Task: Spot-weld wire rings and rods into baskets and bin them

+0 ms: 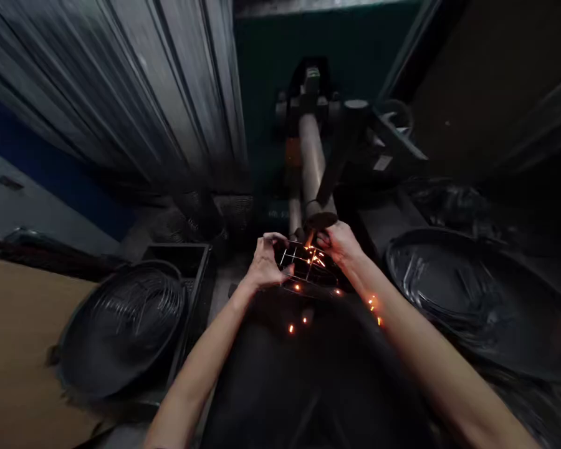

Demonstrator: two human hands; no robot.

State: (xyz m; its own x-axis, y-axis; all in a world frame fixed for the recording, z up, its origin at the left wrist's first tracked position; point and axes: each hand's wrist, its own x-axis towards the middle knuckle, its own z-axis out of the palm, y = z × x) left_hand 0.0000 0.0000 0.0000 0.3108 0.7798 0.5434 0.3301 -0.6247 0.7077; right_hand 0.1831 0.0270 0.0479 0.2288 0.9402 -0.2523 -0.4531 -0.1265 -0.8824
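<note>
A small wire grid point(293, 257) lies between my two hands, under the lower end of a machine with a thick metal cylinder point(311, 156). My left hand point(267, 262) grips the grid's left side, thumb and fingers curved round its edge. At the right side my right hand point(337, 242) is closed, its fingers bent beside the round dark tip point(321, 220) of the machine; what it pinches is hidden. Orange sparks point(315, 257) fly from the grid and fall over the dark surface below and past my right forearm.
On the left stands a round dark tray point(75, 349) with wire rings point(144, 298) in it, beside a metal frame point(206, 262). A larger round tray point(518, 349) holding wire pieces is on the right. Corrugated metal point(168, 81) rises at the back left.
</note>
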